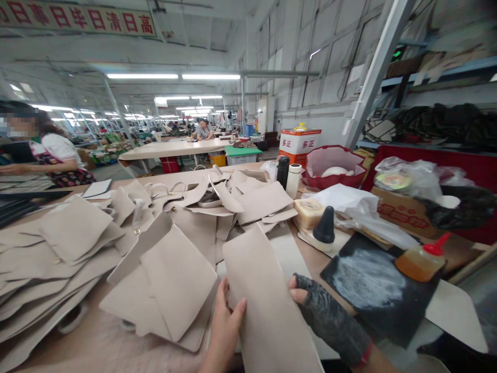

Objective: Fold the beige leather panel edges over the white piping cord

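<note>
1. The beige panel (267,305) is standing between both hands, tilting up over the table (97,347).
2. The right hand (330,318), wearing a dark glove, is clamping the panel's right edge.
3. The left hand (225,326) is gripping its left edge, thumb in front.
4. A glue bottle (421,259) is lying well right of the gloved hand.

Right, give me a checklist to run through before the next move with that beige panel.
1. Left hand grips the beige panel at its left edge: ok.
2. Right hand, in a dark glove, holds the right edge: ok.
3. Panel lifted off the pile of beige pieces: ok.
4. Glue bottle capped: ok.
5. Glue bottle upright: not ok, it lies tilted on the dark board.
6. Panel's underside clean: cannot tell.
</note>
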`<state>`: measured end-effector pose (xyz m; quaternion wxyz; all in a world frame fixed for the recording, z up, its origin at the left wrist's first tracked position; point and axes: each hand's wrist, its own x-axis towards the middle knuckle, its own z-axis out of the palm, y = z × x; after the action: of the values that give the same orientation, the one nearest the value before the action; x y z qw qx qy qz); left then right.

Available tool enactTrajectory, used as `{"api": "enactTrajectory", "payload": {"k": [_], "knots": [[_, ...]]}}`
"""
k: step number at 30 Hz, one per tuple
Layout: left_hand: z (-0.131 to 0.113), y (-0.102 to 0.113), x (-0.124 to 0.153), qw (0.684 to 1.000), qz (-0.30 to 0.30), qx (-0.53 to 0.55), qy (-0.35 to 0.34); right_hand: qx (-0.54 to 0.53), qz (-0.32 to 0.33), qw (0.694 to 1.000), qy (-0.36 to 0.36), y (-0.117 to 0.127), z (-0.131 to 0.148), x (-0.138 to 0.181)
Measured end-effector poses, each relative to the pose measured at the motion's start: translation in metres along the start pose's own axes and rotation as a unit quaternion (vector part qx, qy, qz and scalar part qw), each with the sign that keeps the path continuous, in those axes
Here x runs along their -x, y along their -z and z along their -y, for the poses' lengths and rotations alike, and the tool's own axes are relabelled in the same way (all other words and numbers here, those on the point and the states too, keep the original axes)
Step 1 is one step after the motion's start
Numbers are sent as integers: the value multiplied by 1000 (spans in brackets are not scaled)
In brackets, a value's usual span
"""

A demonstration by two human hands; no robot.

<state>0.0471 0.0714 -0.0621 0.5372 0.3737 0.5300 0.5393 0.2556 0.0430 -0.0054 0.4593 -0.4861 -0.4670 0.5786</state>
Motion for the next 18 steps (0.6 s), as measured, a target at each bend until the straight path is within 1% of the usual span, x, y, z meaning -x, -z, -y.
{"api": "enactTrajectory", "payload": {"k": [1, 2, 3, 4, 6, 7, 8, 11, 14, 16, 18], "knots": [[-5, -1, 1, 996, -28, -60, -64, 22, -8, 1000, 6, -2, -2, -1], [-11, -3, 4, 987, -28, -110, -112, 47, -16, 999, 15, -4, -3, -3], [-17, -6, 7, 980, 0, -144, -135, 70, -18, 997, 22, -7, -3, -4], [-22, -11, 11, 977, 45, -165, -130, 89, -12, 996, 26, -10, -2, -5], [-28, -23, 19, 973, 136, -172, -71, 123, 3, 992, 36, -17, 0, -7], [-29, -29, 22, 972, 161, -166, -44, 132, 11, 990, 41, -20, 1, -8], [-29, -34, 24, 972, 172, -159, -29, 139, 21, 989, 46, -22, 1, -9], [-21, -41, 25, 975, 164, -150, -26, 125, 37, 990, 48, -26, -1, -12], [-16, -39, 24, 976, 167, -142, -15, 71, 77, 994, 15, -28, -2, -14], [-18, -36, 24, 974, 176, -145, -12, 41, 95, 995, 3, -29, -2, -14], [-24, -34, 25, 970, 187, -153, -3, 29, 96, 995, 3, -30, -2, -14]]}}
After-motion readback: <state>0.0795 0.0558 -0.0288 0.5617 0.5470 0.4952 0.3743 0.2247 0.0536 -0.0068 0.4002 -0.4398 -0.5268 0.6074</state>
